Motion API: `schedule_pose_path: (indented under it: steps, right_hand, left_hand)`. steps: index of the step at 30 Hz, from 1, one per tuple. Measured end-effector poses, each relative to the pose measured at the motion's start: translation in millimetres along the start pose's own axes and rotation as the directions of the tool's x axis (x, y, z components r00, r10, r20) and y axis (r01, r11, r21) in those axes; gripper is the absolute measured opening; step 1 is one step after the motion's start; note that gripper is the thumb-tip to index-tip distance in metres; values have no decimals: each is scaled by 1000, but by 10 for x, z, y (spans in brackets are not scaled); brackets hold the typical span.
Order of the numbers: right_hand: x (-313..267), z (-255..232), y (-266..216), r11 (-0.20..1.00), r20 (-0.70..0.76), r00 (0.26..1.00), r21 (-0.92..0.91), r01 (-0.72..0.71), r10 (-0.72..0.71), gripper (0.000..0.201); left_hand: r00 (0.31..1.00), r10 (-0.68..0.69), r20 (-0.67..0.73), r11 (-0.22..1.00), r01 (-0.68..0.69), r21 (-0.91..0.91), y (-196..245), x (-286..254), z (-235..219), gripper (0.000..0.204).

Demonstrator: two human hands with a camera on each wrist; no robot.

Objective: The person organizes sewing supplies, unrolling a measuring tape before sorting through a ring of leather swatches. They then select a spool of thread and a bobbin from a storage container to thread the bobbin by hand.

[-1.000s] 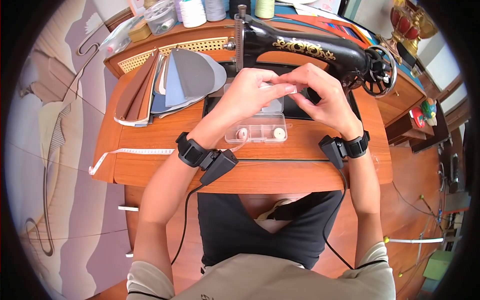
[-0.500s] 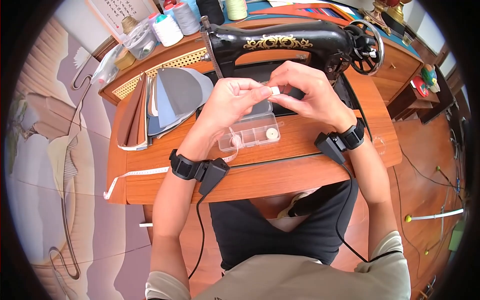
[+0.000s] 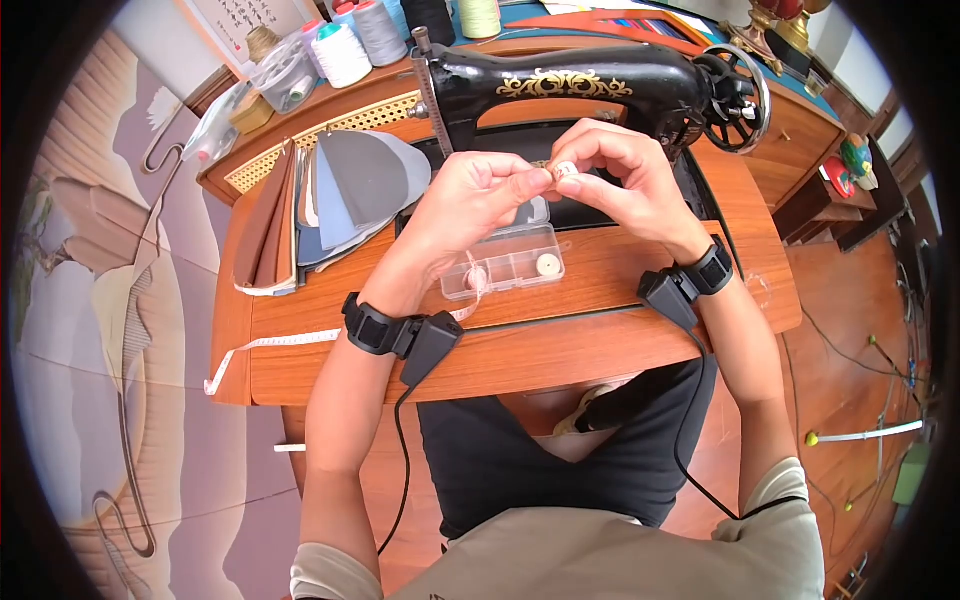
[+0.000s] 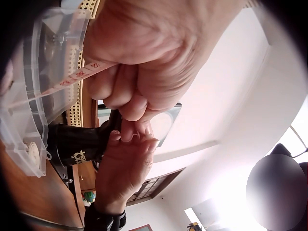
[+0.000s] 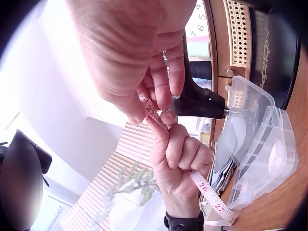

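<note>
Measuring tape [image 5: 207, 191]: white with red figures, a short curled part held up between the two hands, a length hanging from the left hand past the box, and a stretch lying over the table's left side to its edge
Left hand [image 3: 470, 200]: fingers curled round the strip, fingertips meeting those of the other hand
Right hand [image 3: 635, 185]: thumb and fingertips pinching the tape's curled part
Clear box [image 3: 522, 268]: open on the near side of the hands, lid tipped back on the far side
White roll [image 3: 549, 265]: in the box's right end
Table [image 3: 605, 270]: brown wood, under the box
Swatches [image 3: 350, 185]: fanned left of the hands, brown, blue and grey
Sewing machine [image 3: 570, 85]: black with gold scrollwork, on the hands' far side, handwheel at right
Thread cones [image 3: 343, 60]: upright at the far left, beyond the swatches
</note>
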State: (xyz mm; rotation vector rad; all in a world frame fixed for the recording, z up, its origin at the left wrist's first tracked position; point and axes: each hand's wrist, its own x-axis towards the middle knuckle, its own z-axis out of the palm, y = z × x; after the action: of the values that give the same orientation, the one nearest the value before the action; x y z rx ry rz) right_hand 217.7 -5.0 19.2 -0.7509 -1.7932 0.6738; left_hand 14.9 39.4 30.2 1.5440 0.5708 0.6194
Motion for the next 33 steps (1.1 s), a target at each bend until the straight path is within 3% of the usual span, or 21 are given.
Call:
schedule_pose_path:
  steps: [2,4,5,7,13,19,21,25,29,31,33]
  right_hand:
    - [6,-8,-6,999,6,1000,42,-21,20,11]
    - [25,-33,-33,981,49,996,-175,84,-76,11]
    - [36,-36,-46,981,53,996,-175,85,-77,11]
    - [49,-36,-66,905,88,979,-374,205,-185,13]
    - [36,-23,-63,858,58,985,-485,171,-164,14]
    - [24,-23,35,849,95,978,-485,209,-186,14]
    - [17,-17,34,824,108,974,-520,225,-198,15]
    - [19,6,28,800,110,964,-540,263,-242,17]
    - [19,8,-16,862,34,987,-483,152,-155,21]
    - [24,7,-21,935,9,988,-321,150,-156,24]
    - [18,26,-39,957,-2,990,-256,133,-138,24]
  left_hand:
    - [1000,6,-13,1000,-6,-1,-19,6,-8,28]
    - [1000,12,-25,1000,-12,-2,-19,3,-10,28]
    - [999,0,-35,1000,0,-3,-6,-3,-8,27]
    - [999,-12,-47,1000,12,-3,-2,-7,5,27]
    - [992,21,-128,997,-11,83,-59,19,49,26]
    - [994,-4,-107,992,17,123,-53,24,10,26]
    - [990,76,-120,973,-48,228,-127,52,19,22]
    - [971,182,-154,958,-140,251,-222,95,15,18]
    - [980,167,-108,983,-158,94,-100,40,37,19]
    - [982,169,-89,985,-168,27,-49,15,36,19]
    - [996,76,-44,996,-78,-43,-31,-3,2,18]
